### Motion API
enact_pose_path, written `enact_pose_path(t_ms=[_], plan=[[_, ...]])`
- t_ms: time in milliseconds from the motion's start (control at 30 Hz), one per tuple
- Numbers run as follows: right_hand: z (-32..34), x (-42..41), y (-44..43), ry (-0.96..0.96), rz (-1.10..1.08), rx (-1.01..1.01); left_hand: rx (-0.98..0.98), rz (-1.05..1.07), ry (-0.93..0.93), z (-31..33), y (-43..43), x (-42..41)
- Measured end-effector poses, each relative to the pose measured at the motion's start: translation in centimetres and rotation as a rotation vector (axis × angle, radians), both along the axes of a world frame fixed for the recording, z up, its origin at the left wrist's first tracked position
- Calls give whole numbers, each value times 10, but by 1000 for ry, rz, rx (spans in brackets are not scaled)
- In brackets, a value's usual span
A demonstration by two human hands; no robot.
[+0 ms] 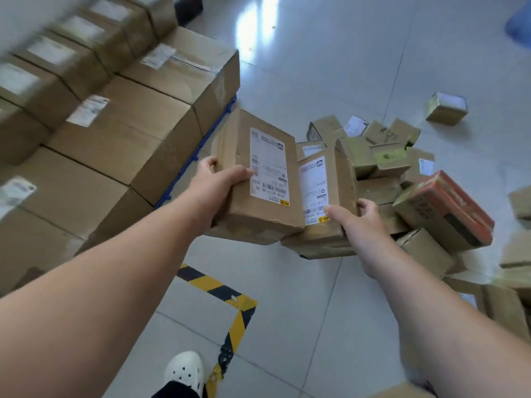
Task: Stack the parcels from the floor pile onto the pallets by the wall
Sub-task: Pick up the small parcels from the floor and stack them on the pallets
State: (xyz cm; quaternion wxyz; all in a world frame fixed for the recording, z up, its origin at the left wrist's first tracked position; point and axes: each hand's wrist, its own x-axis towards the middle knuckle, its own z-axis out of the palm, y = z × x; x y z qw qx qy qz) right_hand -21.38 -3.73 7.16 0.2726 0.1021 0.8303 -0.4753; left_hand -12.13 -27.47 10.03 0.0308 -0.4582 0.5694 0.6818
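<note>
Parcels (270, 214) between left hand (214, 186) — right hand (362, 224)

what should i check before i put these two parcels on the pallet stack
1. Left hand grips the left parcel, thumb on top, fingers round the edge: ok.
2. Right hand grips the right parcel, thumb on the label: ok.
3. Both parcels pressed together, side by side: ok.
4. Flat landing spot on the stacked boxes on the blue pallet: near tops look flat, ok; farther rows blurred, cannot tell.
5. Floor towards the pallet free of parcels, only hazard tape: ok.
6. Parcel weight: cannot tell.
</note>
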Motion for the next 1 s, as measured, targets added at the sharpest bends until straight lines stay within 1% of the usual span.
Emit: enact_pose_path(t_ms=[167,267,400,467,600,700,900,1000], plan=[[123,16,-69,-13,101,-14,3,211,-46,115,-67,55],[190,24,-118,1,170,-30,18,304,-57,180,-111,93],[263,43,-195,-62,265,-42,50,431,-55,250,-170,148],[290,54,-235,-98,286,-74,65,498,-41,276,-201,175],[319,76,-312,-142,383,-90,75,634,-49,308,-259,223],[323,90,-372,-183,468,-89,74,720,-57,320,-293,254],[309,117,-482,-311,677,-110,80,928,-81,315,-345,299],[293,122,-537,-377,757,-106,69,1033,-97,301,-369,313]])
